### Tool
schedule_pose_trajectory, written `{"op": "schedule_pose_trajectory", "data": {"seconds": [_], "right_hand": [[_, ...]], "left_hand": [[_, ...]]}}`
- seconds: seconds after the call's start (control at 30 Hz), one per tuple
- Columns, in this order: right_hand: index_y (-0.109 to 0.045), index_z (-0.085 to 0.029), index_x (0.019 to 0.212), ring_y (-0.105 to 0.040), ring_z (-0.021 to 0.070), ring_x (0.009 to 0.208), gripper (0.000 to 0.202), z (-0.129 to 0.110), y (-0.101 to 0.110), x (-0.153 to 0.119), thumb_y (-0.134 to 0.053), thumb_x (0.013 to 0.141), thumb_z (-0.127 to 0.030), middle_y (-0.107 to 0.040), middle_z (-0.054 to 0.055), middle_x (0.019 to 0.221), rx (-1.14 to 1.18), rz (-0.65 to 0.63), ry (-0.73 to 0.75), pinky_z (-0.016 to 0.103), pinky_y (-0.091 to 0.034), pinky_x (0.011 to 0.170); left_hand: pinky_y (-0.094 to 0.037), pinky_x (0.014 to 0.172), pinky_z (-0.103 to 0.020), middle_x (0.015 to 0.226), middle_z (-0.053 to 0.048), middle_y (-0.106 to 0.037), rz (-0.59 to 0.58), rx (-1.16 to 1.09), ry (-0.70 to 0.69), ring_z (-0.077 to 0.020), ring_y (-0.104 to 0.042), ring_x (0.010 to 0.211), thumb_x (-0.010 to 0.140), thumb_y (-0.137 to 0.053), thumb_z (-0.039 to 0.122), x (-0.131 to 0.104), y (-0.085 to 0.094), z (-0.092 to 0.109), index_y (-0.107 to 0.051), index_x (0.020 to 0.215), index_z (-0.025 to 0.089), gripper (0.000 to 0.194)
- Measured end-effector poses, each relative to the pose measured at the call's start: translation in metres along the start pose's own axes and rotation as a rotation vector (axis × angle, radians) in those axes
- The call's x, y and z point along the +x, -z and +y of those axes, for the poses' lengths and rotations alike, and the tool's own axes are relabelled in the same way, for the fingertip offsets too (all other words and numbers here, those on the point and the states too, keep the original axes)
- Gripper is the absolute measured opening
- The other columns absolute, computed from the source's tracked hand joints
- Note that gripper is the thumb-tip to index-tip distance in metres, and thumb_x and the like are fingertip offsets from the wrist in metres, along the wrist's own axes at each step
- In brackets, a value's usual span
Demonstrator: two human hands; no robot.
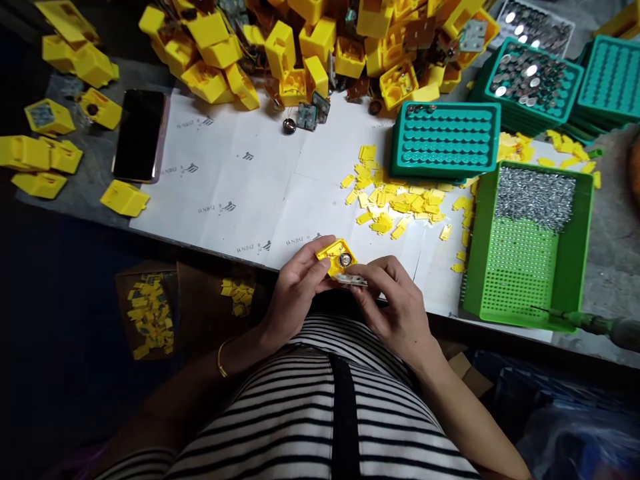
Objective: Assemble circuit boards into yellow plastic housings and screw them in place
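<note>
Close to my body, over the table's front edge, my left hand point(300, 280) grips a small yellow plastic housing point(327, 253), its open side facing up. A round silvery part point(345, 259) sits inside that housing. My right hand point(395, 300) pinches a thin pale circuit board point(351, 279) between thumb and fingers, at the near edge of the housing. Whether the board is joined to the housing by wires cannot be made out. The fingertips beneath the housing are partly hidden.
Yellow housings point(210, 40) are heaped at the back. Small yellow plates point(400, 200) lie scattered beside a teal tray point(445, 143). On the right, a green basket point(530, 280) holds metal screws, with a screwdriver tool point(610, 327) over its corner. A phone point(140, 137) lies left.
</note>
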State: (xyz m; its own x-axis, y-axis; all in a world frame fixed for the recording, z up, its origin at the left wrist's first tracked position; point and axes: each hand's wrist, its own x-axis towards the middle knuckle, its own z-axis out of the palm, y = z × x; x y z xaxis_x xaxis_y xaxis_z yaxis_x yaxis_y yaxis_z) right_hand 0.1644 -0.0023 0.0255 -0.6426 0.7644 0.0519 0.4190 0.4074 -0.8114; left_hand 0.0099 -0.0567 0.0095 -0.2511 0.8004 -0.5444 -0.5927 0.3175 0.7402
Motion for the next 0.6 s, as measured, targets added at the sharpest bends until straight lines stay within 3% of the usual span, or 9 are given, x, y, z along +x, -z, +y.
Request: {"op": "schedule_pose_trajectory", "data": {"seconds": [0.1,0.23,0.3,0.4,0.5,0.6], "right_hand": [[-0.062,-0.022,0.109,-0.057,0.0120,0.071,0.020,-0.001,0.001,-0.002,-0.056,0.091,-0.018,-0.059,0.002,0.087,0.124,-0.033,-0.096,0.025,-0.049,0.062],[-0.057,-0.021,0.106,-0.064,0.0103,0.065,0.014,-0.003,0.002,-0.004,-0.053,0.093,-0.023,-0.059,0.001,0.087,0.708,-0.157,-0.302,0.021,-0.053,0.053],[-0.058,-0.019,0.100,-0.067,0.0126,0.072,0.012,-0.004,0.000,-0.004,-0.056,0.092,-0.027,-0.056,0.002,0.092,0.861,-0.153,-0.329,0.023,-0.057,0.055],[-0.059,-0.019,0.091,-0.066,0.0106,0.072,0.009,-0.004,-0.006,-0.002,-0.063,0.087,-0.025,-0.054,0.001,0.093,0.787,0.044,-0.289,0.021,-0.058,0.058],[-0.054,-0.026,0.112,-0.064,0.0092,0.076,0.035,-0.003,-0.014,-0.001,-0.069,0.082,-0.015,-0.057,-0.001,0.091,0.617,0.257,-0.209,0.019,-0.057,0.064],[-0.048,-0.028,0.123,-0.063,0.0117,0.083,0.050,-0.001,-0.017,-0.001,-0.068,0.081,-0.011,-0.062,0.000,0.095,0.502,0.257,-0.132,0.021,-0.055,0.065]], "left_hand": [[-0.056,0.083,-0.026,0.120,-0.008,-0.066,0.006,0.051,-0.094,-0.0181,-0.064,0.105,0.087,-0.060,0.027,0.000,0.001,-0.004,-0.060,0.122,0.021,0.035],[-0.055,0.087,-0.027,0.122,-0.009,-0.065,-0.006,0.128,-0.196,-0.0182,-0.064,0.107,0.089,-0.058,0.029,-0.001,0.003,-0.009,-0.057,0.125,0.021,0.037],[-0.056,0.086,-0.028,0.121,-0.009,-0.065,-0.004,0.136,-0.210,-0.0187,-0.064,0.106,0.090,-0.057,0.029,-0.002,0.004,-0.010,-0.056,0.127,0.021,0.038],[-0.057,0.085,-0.030,0.120,-0.009,-0.065,-0.019,0.118,-0.192,-0.0192,-0.065,0.105,0.089,-0.058,0.030,-0.002,0.003,-0.010,-0.056,0.127,0.021,0.039],[-0.057,0.085,-0.031,0.123,-0.008,-0.064,-0.041,0.073,-0.151,-0.0197,-0.063,0.108,0.089,-0.059,0.029,-0.003,0.001,-0.009,-0.057,0.125,0.022,0.037],[-0.057,0.084,-0.029,0.123,-0.007,-0.064,-0.031,0.030,-0.085,-0.0192,-0.063,0.107,0.088,-0.060,0.029,-0.003,0.000,-0.006,-0.059,0.123,0.022,0.036]]}}
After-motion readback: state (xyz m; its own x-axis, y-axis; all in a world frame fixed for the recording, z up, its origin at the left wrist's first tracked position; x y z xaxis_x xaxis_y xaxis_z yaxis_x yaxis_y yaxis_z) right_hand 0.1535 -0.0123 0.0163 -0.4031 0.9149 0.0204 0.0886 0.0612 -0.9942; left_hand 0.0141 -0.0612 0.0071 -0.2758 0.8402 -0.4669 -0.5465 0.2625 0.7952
